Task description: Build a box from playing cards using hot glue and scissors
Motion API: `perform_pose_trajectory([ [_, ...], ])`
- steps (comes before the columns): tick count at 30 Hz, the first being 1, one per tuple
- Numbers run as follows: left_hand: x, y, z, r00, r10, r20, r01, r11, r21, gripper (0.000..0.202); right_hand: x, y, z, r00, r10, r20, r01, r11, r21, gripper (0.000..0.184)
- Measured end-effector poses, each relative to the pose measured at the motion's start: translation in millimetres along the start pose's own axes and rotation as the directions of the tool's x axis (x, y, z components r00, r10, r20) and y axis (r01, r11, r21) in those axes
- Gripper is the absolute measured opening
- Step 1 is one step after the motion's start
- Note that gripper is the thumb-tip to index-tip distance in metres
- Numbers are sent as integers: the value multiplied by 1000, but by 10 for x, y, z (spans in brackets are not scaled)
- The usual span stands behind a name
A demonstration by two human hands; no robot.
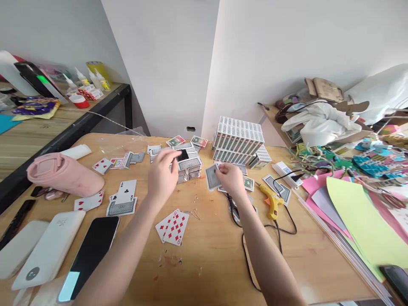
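Head view: right hand (pixel 232 177) pinching a grey-backed card (pixel 212 177) over the bench (pixel 210 255). Left hand (pixel 162 175) curled at the card-clad box (pixel 190 163); can't tell if it's gripping. Box looks largely built; held card unattached, loose cards (pixel 177 227) unused.

Free room between forearms (pixel 264 250), box (pixel 188 174) beyond

Craft workspace: 1 yellow glue gun (pixel 272 201), coloured paper sheets (pixel 357 221), nozzled bottles (pixel 102 80), wooden table (pixel 210 259).
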State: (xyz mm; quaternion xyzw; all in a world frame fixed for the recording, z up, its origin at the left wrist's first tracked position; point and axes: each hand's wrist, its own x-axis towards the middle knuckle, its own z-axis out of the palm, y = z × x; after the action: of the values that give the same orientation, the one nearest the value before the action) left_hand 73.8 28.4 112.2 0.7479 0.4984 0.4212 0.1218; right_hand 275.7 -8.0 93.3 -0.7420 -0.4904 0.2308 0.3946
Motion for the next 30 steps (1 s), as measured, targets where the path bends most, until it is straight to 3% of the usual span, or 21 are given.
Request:
perform_pose_trajectory([
  [1, -182, 21, 38, 999, -27, 32, 31, 993, -110, 31, -105, 125, -5, 1000, 6, 31, -5, 999, -34, 12],
  [3, -584, 38, 178, 971, -130, 200, 180, 949, -258, 33, -317, 343, 57, 997, 48, 52, -44, 996, -80, 8],
  [4, -779, 41, 271, 937, -170, 304, 256, 928, -271, 37, -418, 425, 116, 996, 66, 58, -60, 993, -100, 7],
  [7, -1215, 69, 562, 837, -286, 466, 420, 883, -212, 52, -674, 541, 348, 990, 72, 117, -66, 996, -57, 8],
  [10, -1351, 147, 765, 803, -297, 518, 447, 874, -191, 61, -818, 526, 538, 987, 54, 153, -58, 998, 20, 11],
  [13, -1229, 237, 812, 793, -298, 532, 459, 865, -200, 63, -813, 457, 584, 989, 52, 141, -70, 990, 123, 12],
  [15, -1039, 296, 749, 817, -243, 523, 412, 881, -234, 62, -726, 363, 531, 985, 81, 152, -118, 960, 255, 13],
  [18, -627, 381, 560, 882, -58, 468, 220, 929, -299, 57, -491, 94, 390, 989, 62, 133, -110, 910, 399, 16],
  [21, -147, 395, 378, 912, 109, 396, 1, 963, -268, 58, -179, -280, 306, 998, -62, -10, 62, 934, 352, 15],
  [23, 124, 316, 313, 916, 161, 369, -83, 972, -218, 61, 30, -498, 342, 990, -130, -60, 142, 935, 324, 16],
  [25, 295, 161, 294, 917, 134, 376, -80, 985, -155, 61, 211, -633, 449, 991, -127, -38, 132, 941, 310, 16],
  [28, 353, -127, 293, 908, 31, 418, -28, 1000, -15, 59, 410, -673, 634, 997, -72, -8, 72, 970, 233, 12],
  [30, 314, -271, 269, 910, 20, 413, -66, 993, 97, 54, 490, -635, 685, 998, -55, -33, 59, 985, 162, 9],
])
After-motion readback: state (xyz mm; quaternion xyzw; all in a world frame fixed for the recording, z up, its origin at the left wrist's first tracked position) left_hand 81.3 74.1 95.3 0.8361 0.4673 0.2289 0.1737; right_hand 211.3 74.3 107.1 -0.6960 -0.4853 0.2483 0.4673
